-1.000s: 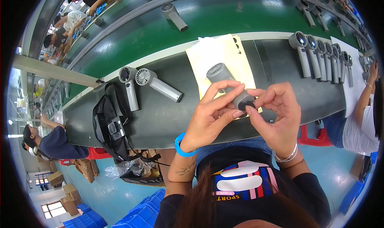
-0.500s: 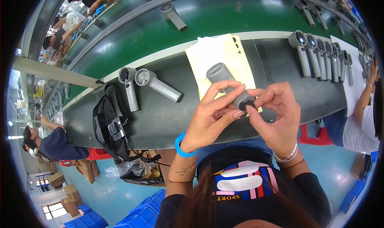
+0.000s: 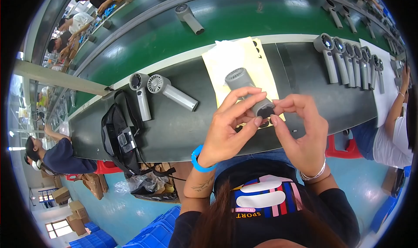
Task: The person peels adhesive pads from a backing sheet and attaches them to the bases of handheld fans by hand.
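My left hand point(image 3: 233, 128) is closed round the handle of a grey handheld fan point(image 3: 253, 91). The fan's round grille points away from me, over a yellow sheet point(image 3: 266, 69) with black oval stickers along its edge. Its handle end, with a dark pad point(image 3: 266, 112) on it, is turned toward me. At that end my right hand point(image 3: 300, 128) has its thumb and forefinger bent around the rim, the tips slightly parted. Whether they grip the pad itself or only the rim is hard to make out. A white sheet point(image 3: 228, 56) lies on the yellow one.
Two handheld fans point(image 3: 172, 92) lie to the left, near a black bag point(image 3: 114, 130). Several more fans point(image 3: 348, 58) line up at the right. Another fan point(image 3: 189, 19) rests on the green belt point(image 3: 143, 41). A co-worker's arm point(image 3: 398, 104) shows at the far right.
My right fingertips have drawn back a little from the handle end and parted. The handle end has turned slightly, showing more of its dark pad. My left hand keeps its hold.
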Tool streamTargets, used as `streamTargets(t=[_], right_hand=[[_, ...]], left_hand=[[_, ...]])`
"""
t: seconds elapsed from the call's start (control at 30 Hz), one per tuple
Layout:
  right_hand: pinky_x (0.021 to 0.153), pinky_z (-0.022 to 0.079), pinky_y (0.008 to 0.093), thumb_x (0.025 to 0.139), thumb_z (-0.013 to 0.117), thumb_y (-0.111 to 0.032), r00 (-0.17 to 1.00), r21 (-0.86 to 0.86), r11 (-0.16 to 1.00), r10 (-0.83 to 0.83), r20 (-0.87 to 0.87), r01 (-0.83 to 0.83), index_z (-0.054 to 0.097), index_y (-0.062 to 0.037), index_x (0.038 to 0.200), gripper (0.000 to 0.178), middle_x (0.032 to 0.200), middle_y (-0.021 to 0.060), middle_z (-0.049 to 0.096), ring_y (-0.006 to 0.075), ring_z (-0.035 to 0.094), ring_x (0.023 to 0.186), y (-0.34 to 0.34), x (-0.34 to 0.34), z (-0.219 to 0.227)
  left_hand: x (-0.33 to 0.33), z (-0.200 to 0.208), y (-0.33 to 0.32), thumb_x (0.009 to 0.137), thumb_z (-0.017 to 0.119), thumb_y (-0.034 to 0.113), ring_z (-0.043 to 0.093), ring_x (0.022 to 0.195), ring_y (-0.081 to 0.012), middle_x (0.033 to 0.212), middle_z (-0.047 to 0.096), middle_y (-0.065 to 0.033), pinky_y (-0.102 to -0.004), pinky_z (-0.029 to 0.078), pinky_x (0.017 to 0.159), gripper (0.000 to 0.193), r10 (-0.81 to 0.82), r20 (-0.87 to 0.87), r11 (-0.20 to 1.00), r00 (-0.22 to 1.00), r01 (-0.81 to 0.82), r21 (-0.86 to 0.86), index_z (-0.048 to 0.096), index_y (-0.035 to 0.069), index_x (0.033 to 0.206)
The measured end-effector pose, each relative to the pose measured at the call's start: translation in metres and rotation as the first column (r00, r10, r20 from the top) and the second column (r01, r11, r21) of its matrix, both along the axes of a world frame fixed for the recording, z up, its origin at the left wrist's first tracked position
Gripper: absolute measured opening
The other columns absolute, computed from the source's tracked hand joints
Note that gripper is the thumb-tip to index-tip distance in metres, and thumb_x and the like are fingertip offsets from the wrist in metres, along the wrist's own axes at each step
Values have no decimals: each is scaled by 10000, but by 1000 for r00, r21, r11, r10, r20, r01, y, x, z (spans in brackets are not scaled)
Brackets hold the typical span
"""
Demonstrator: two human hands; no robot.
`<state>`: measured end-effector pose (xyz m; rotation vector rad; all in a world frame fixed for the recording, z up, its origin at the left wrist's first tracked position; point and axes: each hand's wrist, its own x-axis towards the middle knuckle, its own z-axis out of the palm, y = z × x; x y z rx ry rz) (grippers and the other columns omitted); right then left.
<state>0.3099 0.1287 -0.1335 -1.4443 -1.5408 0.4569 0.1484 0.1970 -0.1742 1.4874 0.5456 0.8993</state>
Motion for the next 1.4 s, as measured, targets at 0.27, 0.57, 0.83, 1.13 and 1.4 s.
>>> streamTargets(t=[0.27,0.57,0.83,1.13,1.4], right_hand=[[804,452,348,746,719,-29,948,119,992,-85,306,50,611,-57,1017,293,923,65,656,223,649,804,-6,0,4],[792,460,287,762,675,25,999,90,995,-38,-26,40,622,-4,959,206,1021,116,622,199,594,908,5,8,-4],[664,488,216,808,649,46,988,73,997,19,-150,-8,622,17,875,78,981,104,608,114,590,815,13,4,-12],[647,475,223,792,656,43,982,32,999,-17,-186,23,621,2,855,83,979,96,601,116,585,811,13,2,-10],[612,417,239,778,690,31,998,161,985,-60,-24,63,630,-34,842,109,860,51,641,110,564,721,9,-5,-14]], left_hand=[[4,0,-2,851,512,-123,524,809,-71,1354,464,-130,-262,530,781,450,18,-32,1000,999,-17,22,535,-18,1287],[1,1,1,864,473,-129,576,1018,-148,1361,445,-137,-334,545,900,455,0,36,999,999,1,-40,514,-14,1302],[0,0,1,860,478,-129,562,975,-120,1361,447,-130,-321,544,889,459,-9,32,999,999,10,-47,516,-12,1303],[1,1,1,857,484,-126,557,945,-108,1353,453,-119,-304,550,864,460,-17,11,999,1000,17,-34,522,-7,1300],[1,2,0,848,503,-124,501,804,-59,1340,467,-107,-245,516,778,474,10,-15,1000,1000,-10,-9,520,-9,1308]])
